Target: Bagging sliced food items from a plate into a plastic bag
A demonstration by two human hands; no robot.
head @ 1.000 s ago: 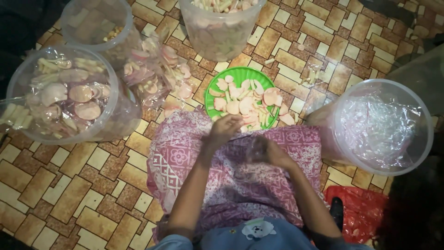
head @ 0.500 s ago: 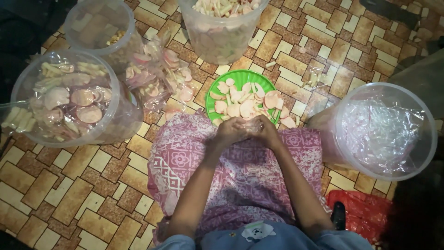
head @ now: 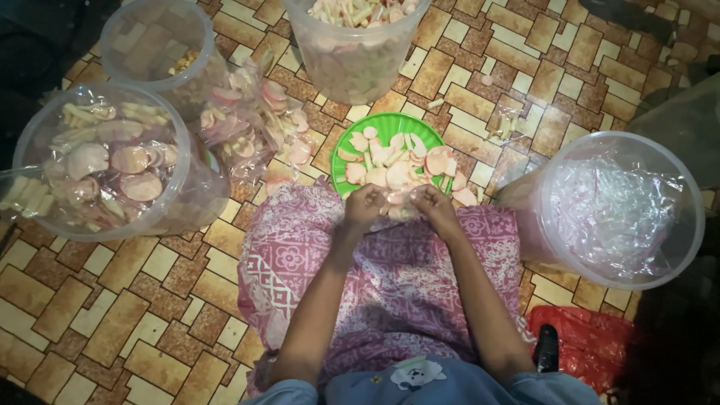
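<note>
My left hand [head: 365, 205] and my right hand [head: 436, 204] meet at the near rim of a green plate [head: 390, 124] heaped with pale pink and white crackers [head: 397, 161]. Both hands pinch a small clear plastic bag [head: 400, 204] stretched between them, with crackers showing inside it. My forearms reach out over a pink patterned cloth [head: 390, 277] spread across my lap. Fingertips are partly hidden by the bag.
A clear tub [head: 97, 161] of packed crackers stands at left, another tub [head: 154, 41] behind it, and a tub of loose crackers [head: 352, 41] beyond the plate. Filled small bags [head: 259, 120] lie between them. A tub of empty plastic bags [head: 619, 210] stands at right. Red plastic [head: 589, 341] lies near my right elbow.
Both hands moved forward from my lap to the plate's near edge and closed together on the small bag.
</note>
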